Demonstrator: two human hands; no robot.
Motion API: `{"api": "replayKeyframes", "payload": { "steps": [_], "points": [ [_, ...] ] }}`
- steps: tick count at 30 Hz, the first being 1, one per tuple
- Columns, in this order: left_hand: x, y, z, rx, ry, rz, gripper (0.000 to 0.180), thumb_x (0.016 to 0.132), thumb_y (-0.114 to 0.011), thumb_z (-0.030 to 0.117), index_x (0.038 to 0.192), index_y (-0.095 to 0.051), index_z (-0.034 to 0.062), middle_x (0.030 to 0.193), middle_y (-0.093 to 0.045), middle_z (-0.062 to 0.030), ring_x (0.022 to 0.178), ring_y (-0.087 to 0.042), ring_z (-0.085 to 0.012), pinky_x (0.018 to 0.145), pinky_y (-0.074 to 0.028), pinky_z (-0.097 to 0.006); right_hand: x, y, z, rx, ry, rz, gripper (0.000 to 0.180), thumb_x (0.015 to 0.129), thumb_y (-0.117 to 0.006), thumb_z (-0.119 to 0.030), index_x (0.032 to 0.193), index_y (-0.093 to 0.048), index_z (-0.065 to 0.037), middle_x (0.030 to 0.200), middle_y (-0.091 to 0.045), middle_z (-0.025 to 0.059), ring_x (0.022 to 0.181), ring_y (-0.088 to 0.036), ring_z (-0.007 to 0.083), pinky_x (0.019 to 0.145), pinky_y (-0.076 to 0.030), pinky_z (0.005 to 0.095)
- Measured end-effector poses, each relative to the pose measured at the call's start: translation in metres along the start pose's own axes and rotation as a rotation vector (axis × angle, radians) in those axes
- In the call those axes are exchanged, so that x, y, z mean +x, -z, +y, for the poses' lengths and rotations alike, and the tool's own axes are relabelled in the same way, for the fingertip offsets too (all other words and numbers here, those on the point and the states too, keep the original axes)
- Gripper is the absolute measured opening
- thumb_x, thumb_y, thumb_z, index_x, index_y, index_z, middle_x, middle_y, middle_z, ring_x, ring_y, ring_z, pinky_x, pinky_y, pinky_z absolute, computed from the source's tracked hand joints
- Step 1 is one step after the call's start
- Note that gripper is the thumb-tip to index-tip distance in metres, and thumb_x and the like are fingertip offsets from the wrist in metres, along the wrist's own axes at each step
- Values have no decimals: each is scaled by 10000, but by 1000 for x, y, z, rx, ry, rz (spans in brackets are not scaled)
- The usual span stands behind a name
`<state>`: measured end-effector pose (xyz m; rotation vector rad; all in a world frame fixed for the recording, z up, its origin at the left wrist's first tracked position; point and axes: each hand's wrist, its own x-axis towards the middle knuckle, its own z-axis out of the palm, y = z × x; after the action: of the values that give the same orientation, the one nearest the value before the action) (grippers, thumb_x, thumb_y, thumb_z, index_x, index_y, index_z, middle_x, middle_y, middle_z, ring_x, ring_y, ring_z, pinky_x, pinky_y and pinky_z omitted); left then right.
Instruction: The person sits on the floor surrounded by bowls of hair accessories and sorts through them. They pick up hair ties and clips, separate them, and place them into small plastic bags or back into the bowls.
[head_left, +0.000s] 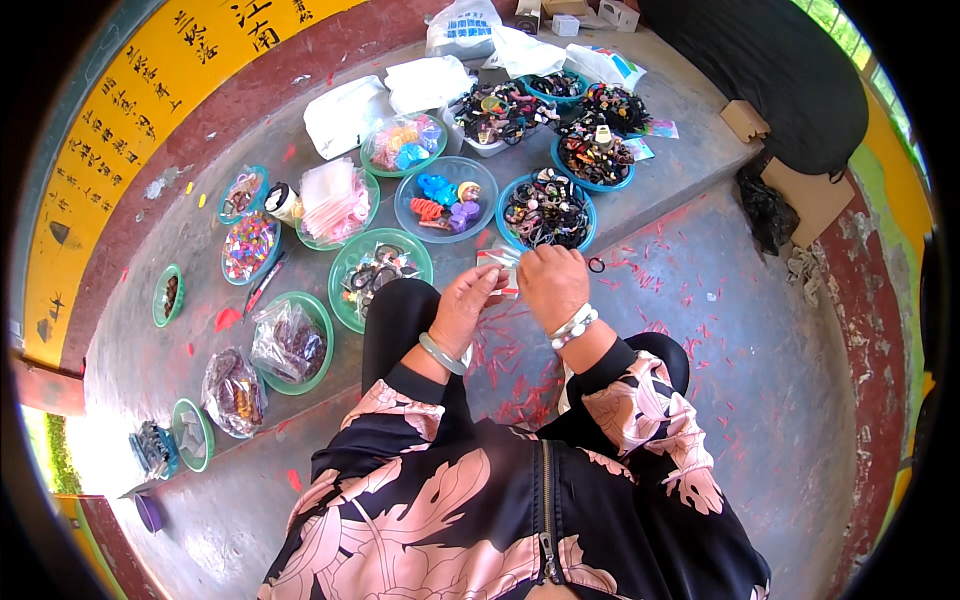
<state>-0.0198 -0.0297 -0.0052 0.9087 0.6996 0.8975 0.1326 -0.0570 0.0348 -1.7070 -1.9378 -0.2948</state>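
My left hand [468, 306] and my right hand [556, 288] meet above my knees, fingers pinched on a small clear plastic packet [507, 257] with a white and red card part. What is inside the packet is too small to make out. A thin black hair tie [597, 265] shows beside my right hand; whether it lies on the floor or hangs from the fingers, I cannot tell. Just beyond the hands stands a blue bowl [499, 213] heaped with dark beaded hair ties. To the left of my left hand, a green bowl [337, 302] contains small bagged hair ties.
A clear bowl [452, 236] with coloured coils, a green bowl [372, 208] with stacked clear bags, and several other bowls cover the ledge. White plastic bags [346, 113] lie behind. A red and black cutter [264, 283] rests at left. Red scraps litter the floor [760, 400].
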Motion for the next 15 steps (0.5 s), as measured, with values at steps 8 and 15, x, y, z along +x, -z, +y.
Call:
{"api": "replayKeyframes", "payload": {
  "steps": [8,15],
  "points": [
    [5,17,-8,-208,103,-126,299,923,-445,226,1078,-537,-13,953,-612,-73,876,-580,-160,821,-445,-307,-7,-7,-16,311,132,-36,173,647,-636,-154,800,-597,-83,733,-586,52,732,-567,237,667,-423,385],
    [-2,6,7,-162,91,-108,311,932,-418,234,1078,-537,-13,974,-622,-118,841,-612,-177,792,-465,-294,7,1,22,1078,-564,-423,201,731,-687,-157,856,-650,-5,725,-622,43,650,-566,85,595,-463,234]
  ]
}}
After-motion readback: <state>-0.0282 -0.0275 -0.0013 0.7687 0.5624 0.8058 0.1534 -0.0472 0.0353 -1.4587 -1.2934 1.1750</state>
